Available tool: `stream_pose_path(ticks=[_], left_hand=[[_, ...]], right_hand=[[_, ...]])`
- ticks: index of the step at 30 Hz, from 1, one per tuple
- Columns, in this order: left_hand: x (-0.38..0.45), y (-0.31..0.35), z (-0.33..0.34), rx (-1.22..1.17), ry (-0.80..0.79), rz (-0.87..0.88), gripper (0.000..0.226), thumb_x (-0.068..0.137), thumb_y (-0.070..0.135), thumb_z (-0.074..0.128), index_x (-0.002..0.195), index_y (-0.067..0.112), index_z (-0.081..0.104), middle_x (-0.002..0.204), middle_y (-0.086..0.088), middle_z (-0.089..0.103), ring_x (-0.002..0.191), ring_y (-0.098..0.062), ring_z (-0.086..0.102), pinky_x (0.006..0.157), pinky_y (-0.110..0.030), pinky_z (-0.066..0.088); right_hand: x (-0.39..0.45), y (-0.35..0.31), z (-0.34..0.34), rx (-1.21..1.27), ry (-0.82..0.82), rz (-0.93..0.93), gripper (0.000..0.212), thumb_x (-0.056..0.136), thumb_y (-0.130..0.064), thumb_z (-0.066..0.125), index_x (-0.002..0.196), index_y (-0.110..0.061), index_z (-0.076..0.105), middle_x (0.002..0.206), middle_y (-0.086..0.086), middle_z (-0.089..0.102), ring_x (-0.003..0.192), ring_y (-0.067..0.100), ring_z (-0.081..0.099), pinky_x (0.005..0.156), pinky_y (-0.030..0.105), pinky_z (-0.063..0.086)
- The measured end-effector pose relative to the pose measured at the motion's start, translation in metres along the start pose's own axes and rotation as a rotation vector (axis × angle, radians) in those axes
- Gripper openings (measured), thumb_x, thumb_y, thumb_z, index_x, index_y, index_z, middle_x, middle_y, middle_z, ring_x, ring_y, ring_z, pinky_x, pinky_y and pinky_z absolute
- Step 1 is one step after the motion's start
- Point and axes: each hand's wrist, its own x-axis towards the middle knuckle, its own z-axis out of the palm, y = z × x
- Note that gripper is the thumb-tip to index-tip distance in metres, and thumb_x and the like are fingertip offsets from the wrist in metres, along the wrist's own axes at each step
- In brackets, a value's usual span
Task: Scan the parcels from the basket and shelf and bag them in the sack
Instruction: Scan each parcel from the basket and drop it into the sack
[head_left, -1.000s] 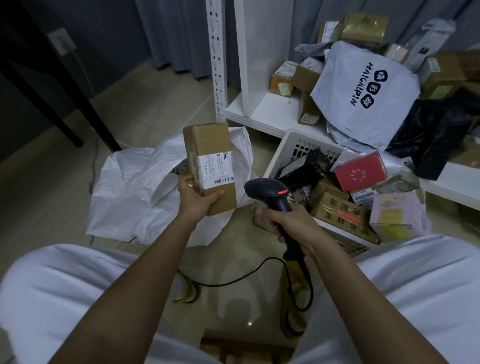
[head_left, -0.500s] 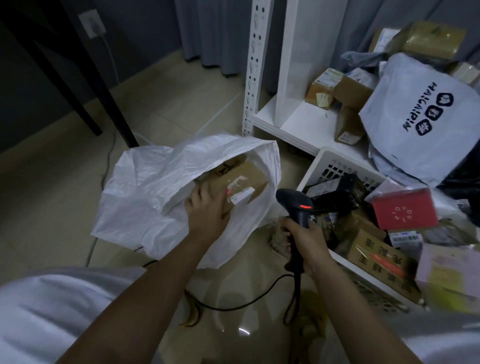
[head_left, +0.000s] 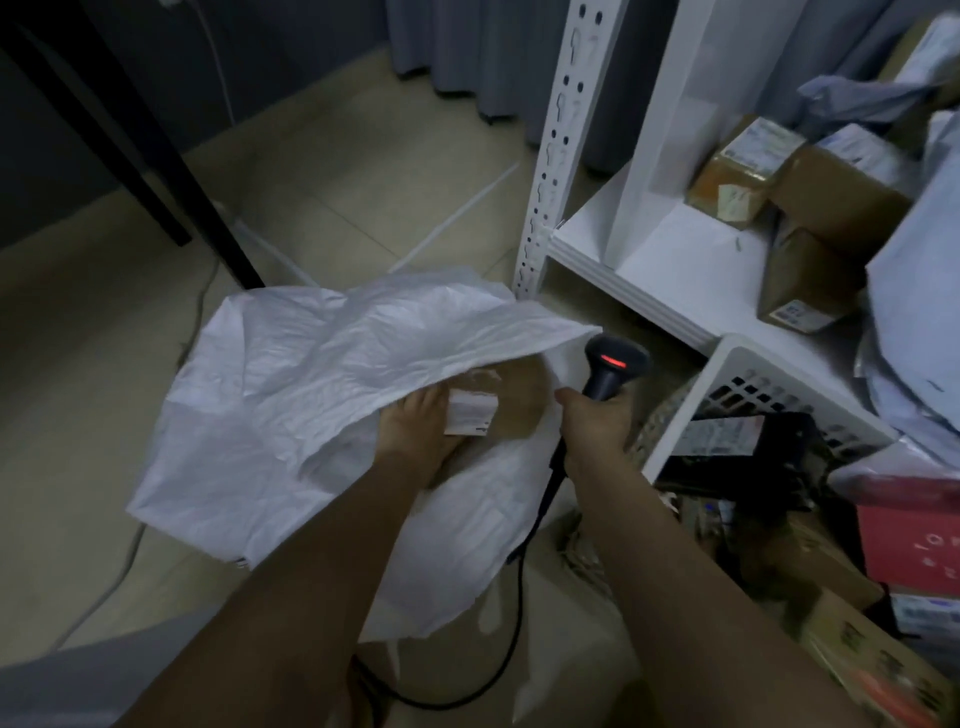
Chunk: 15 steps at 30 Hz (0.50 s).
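So, bagging step: left hand (head_left: 415, 431) at frame centre, inside the sack (head_left: 291, 395) mouth against the cardboard parcel (head_left: 498, 402), grip hidden, can't tell. Right hand (head_left: 597, 431) wrapped round the scanner (head_left: 610, 366). Next up, probably: let go, grab another from the basket (head_left: 748, 364), lower right.

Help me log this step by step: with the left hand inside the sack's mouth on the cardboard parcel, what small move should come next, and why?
Probably let the parcel go and draw the left hand out. The cardboard parcel already lies inside the white sack, label up, so it looks bagged. The right hand grips the scanner, and more parcels wait in the basket.
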Motion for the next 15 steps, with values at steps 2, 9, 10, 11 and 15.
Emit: stream_pose_path(ticks=[2,9,10,11,15], left_hand=[[0.007,-0.011,0.009,-0.216,0.023,-0.019,0.070,0.098,0.027,0.046,0.150,0.013,0.002,0.148,-0.017,0.039,0.131,-0.032,0.046,0.106,-0.046,0.040],[-0.073,-0.013,0.025,-0.819,0.407,0.026,0.034,0.084,0.010,0.042,0.113,0.011,0.060,0.109,-0.017,0.063,0.098,-0.033,0.058,0.083,-0.040,0.052],[-0.088,-0.013,0.030,-0.871,0.403,-0.089,0.033,0.082,0.008,0.041,0.105,0.011,0.065,0.104,-0.015,0.062,0.096,-0.033,0.057,0.081,-0.041,0.052],[-0.102,-0.014,0.036,-0.906,0.377,-0.227,0.032,0.081,0.005,0.043,0.099,0.009,0.069,0.101,-0.015,0.062,0.094,-0.034,0.057,0.079,-0.040,0.052],[-0.136,-0.020,0.043,-1.012,0.146,-0.810,0.021,0.088,0.015,0.062,0.108,0.007,0.064,0.114,-0.020,0.055,0.108,-0.041,0.048,0.089,-0.042,0.040]], right_hand=[[0.007,0.003,0.007,-0.039,0.011,-0.005,0.034,0.081,-0.004,0.070,0.103,-0.012,0.044,0.091,0.005,0.050,0.083,0.024,0.052,0.073,0.033,0.041],[-0.016,0.015,0.017,-0.214,-0.107,-0.047,0.033,0.078,-0.010,0.073,0.105,-0.009,0.054,0.097,0.008,0.060,0.090,0.027,0.060,0.086,0.042,0.053],[-0.023,0.017,0.017,-0.238,-0.139,-0.068,0.031,0.079,-0.010,0.072,0.103,-0.010,0.053,0.095,0.007,0.059,0.087,0.025,0.059,0.084,0.040,0.052],[-0.030,0.018,0.015,-0.250,-0.166,-0.079,0.031,0.080,-0.010,0.072,0.103,-0.011,0.052,0.094,0.006,0.058,0.085,0.023,0.057,0.082,0.038,0.051],[-0.053,0.021,0.010,-0.233,-0.210,-0.079,0.036,0.081,-0.014,0.074,0.110,-0.009,0.054,0.095,0.008,0.059,0.086,0.026,0.059,0.082,0.041,0.053]])
